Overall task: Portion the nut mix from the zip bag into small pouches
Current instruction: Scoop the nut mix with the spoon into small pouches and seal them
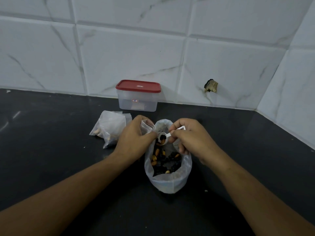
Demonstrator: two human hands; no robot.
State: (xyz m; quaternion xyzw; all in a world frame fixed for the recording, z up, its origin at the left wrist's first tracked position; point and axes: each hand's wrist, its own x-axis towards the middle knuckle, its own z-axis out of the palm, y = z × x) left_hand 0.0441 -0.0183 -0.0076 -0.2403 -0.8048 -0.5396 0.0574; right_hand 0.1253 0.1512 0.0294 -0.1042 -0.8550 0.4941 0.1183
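A large clear zip bag (167,182) stands open on the black counter, with cashews and dark raisins in its bottom. My right hand (190,138) grips a small white scoop (163,138) that holds a few nuts and raisins, above the bag's mouth. My left hand (134,138) holds a small clear pouch (146,126) at the bag's left rim, its opening beside the scoop. Most of the pouch is hidden behind my fingers.
Filled small pouches (110,128) lie in a pile left of my left hand. A clear plastic box with a red lid (138,96) stands against the tiled wall behind. The black counter (51,150) meets a wall corner at the right.
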